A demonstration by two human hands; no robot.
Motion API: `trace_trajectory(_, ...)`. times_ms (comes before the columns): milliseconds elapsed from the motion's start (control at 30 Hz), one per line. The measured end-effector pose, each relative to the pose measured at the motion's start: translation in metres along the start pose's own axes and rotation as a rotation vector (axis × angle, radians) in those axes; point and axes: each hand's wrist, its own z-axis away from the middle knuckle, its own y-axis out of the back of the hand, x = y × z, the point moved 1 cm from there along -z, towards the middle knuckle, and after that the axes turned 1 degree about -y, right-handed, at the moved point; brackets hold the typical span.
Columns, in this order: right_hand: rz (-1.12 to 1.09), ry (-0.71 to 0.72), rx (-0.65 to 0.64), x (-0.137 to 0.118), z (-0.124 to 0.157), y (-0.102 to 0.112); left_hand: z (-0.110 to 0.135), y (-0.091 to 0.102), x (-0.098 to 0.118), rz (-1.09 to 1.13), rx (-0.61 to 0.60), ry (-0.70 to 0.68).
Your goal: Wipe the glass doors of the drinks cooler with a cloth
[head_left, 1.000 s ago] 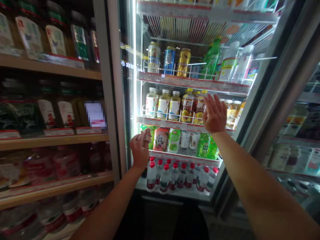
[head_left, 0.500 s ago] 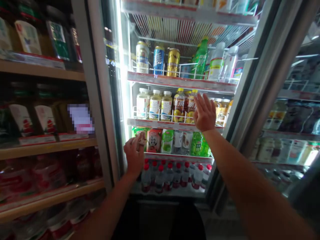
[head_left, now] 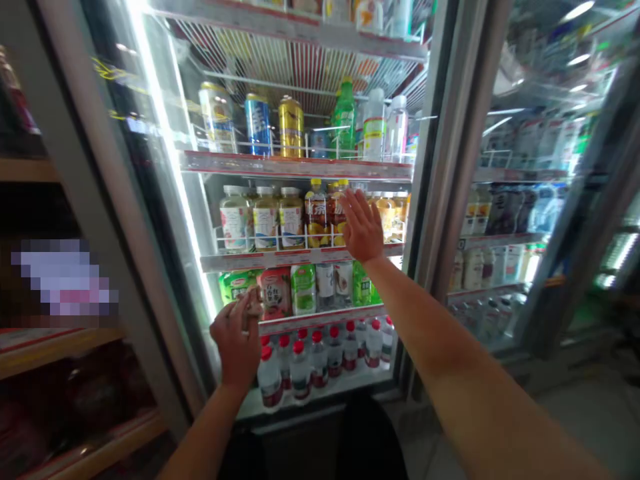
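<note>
My right hand is open, fingers spread and flat against the glass door of a lit drinks fridge, level with the shelf of tea bottles. My left hand is lower, near the door's left side, closed on a small crumpled brownish thing that I cannot make out. It is in front of the green drink bottles and just above the red-capped water bottles.
Cans and tall bottles fill the upper shelf. A second glass-door fridge stands to the right. Wooden store shelves with goods run along the left.
The view has swung right, so the wooden shelves slid out to the left. The door frame on the right now stands more upright. Both hands keep their poses against the fridge.
</note>
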Motion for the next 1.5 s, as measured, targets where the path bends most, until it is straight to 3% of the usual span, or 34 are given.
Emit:
trace_trajectory(133,-0.006,-0.142,-0.035,-0.021,0.029,-0.010,0.024,-0.007,0.000,0.053,-0.143,-0.067)
trace_trajectory(267,-0.132,-0.304,-0.082,-0.060,0.078,-0.011,0.017,-0.010,0.006,0.079,-0.112,-0.054)
trace_trajectory(333,-0.249,-0.296,-0.087,-0.081,0.098,-0.003,0.005,-0.013,0.015,0.088,-0.074,-0.034)
trace_trajectory(400,-0.406,-0.192,-0.121,-0.101,0.111,0.008,-0.002,-0.020,0.026,0.101,-0.038,-0.011)
trace_trajectory(500,-0.568,-0.082,-0.220,-0.126,0.121,0.017,0.005,-0.038,0.045,0.193,-0.057,-0.003)
trace_trajectory(633,-0.610,-0.162,-0.277,-0.139,0.124,0.009,0.025,-0.064,0.071,0.400,-0.146,-0.076)
trace_trajectory(733,-0.619,-0.223,-0.244,-0.127,0.127,-0.002,0.028,-0.068,0.081,0.485,-0.216,-0.106)
trace_trajectory(867,-0.569,-0.210,-0.119,-0.090,0.146,-0.002,0.017,-0.045,0.074,0.489,-0.343,-0.209)
trace_trajectory(1000,-0.413,-0.154,-0.062,-0.060,0.205,0.005,0.006,-0.018,0.038,0.249,-0.198,-0.330)
trace_trajectory(1100,-0.373,0.063,-0.203,-0.047,0.251,0.009,0.007,-0.012,0.003,0.059,-0.135,-0.273)
trace_trajectory(1167,-0.346,0.090,-0.228,-0.033,0.263,0.012,0.010,-0.015,-0.017,0.005,-0.149,-0.227)
trace_trajectory(1367,-0.142,-0.340,0.054,0.019,0.241,0.018,0.023,-0.031,-0.050,-0.059,-0.150,-0.248)
trace_trajectory(1500,-0.109,-0.389,0.020,0.006,0.279,0.011,0.032,-0.038,-0.058,-0.115,-0.091,-0.322)
